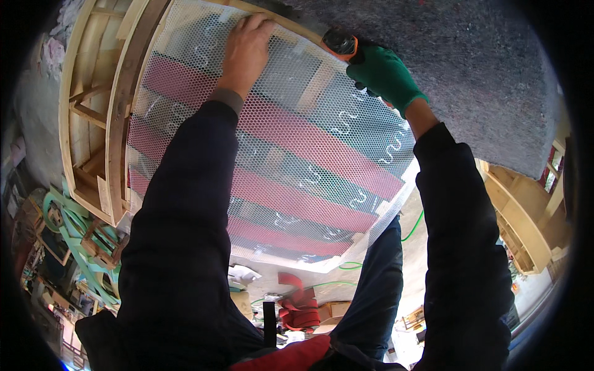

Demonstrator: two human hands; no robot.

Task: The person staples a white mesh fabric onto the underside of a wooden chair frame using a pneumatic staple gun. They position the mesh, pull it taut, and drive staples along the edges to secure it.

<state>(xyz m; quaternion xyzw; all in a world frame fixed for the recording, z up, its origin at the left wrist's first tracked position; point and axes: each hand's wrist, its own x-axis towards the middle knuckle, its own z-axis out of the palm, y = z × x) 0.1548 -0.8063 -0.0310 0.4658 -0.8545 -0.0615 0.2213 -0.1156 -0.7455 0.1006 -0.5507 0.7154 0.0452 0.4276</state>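
A sheet of white honeycomb mesh (210,130) is stretched over a wooden furniture frame (297,28). Wide red webbing straps (322,143) and wavy springs (343,125) show through it. My bare left hand (246,52) is at the frame's far edge, its fingers bent together over the mesh's border. Beside it on the right, my right hand (388,77), in a green glove, is wrapped round a black and orange staple gun (340,43). The tool's head is over the far rail. Its handle is mostly hidden by the glove.
Grey felt-like material (476,80) covers the area beyond the frame. A curved wooden frame (93,117) stands on the left, another wooden frame (520,216) on the right. A green hose (413,227) runs beneath the mesh, and a red webbing pile (300,312) lies below on the floor.
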